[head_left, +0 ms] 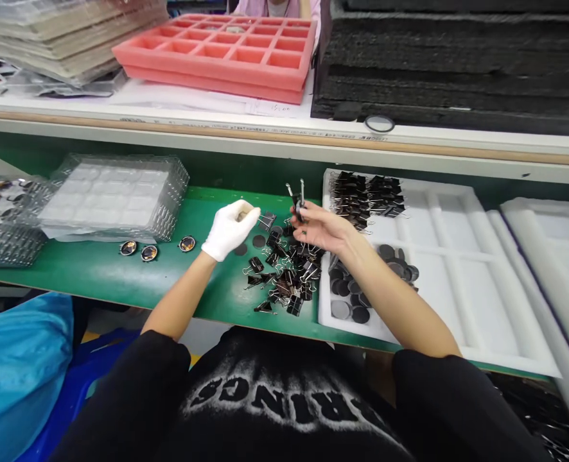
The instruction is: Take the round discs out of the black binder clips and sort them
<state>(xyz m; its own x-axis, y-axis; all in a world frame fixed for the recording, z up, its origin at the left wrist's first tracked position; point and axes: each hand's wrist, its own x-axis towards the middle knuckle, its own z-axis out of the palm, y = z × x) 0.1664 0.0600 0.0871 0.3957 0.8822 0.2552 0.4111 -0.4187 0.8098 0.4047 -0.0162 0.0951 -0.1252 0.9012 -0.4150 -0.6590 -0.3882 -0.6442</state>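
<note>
My right hand grips a binder clip; I can't tell the left hand's grip. Rowed clips fill the foam tray's far-left corner; loose clips lie toward the counter's front edge, unrowed.

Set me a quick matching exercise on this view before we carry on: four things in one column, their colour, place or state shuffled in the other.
1. Left hand
2. Right hand
3. Divided tray on the upper shelf
4. Loose pile of binder clips

A. On the green surface, left of the white foam tray
B. Coral red
C. In a white glove
D. Bare, holding a black clip with its handles upward

Right pairs: 1-C, 2-D, 3-B, 4-A
</note>
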